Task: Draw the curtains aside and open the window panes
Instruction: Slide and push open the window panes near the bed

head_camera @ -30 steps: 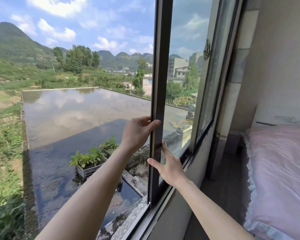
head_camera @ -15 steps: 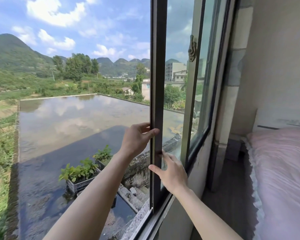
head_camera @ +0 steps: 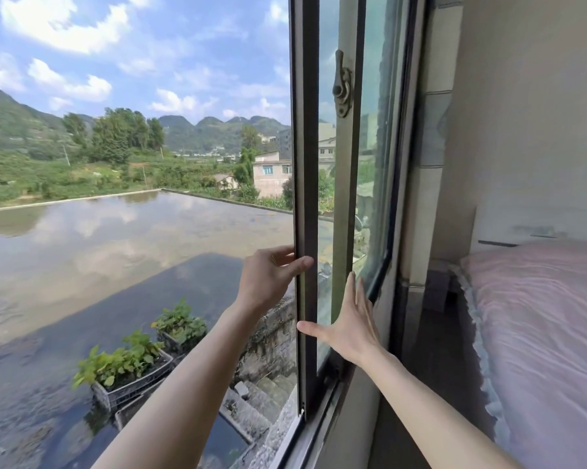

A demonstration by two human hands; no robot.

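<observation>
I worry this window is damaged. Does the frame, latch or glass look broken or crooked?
Nothing stands out. The dark metal sliding window frame stands straight, its glass shows no cracks, and the bronze latch sits intact. The left hand grips the frame's edge; the right hand is open flat beside it.

No text, label, brand, number or sign can be read anywhere in view. The dark window frame (head_camera: 305,198) in the middle and the metal latch (head_camera: 342,86) on the pane just right of it are plain, with no marking. The far buildings (head_camera: 272,172) are too small to show any lettering.
</observation>
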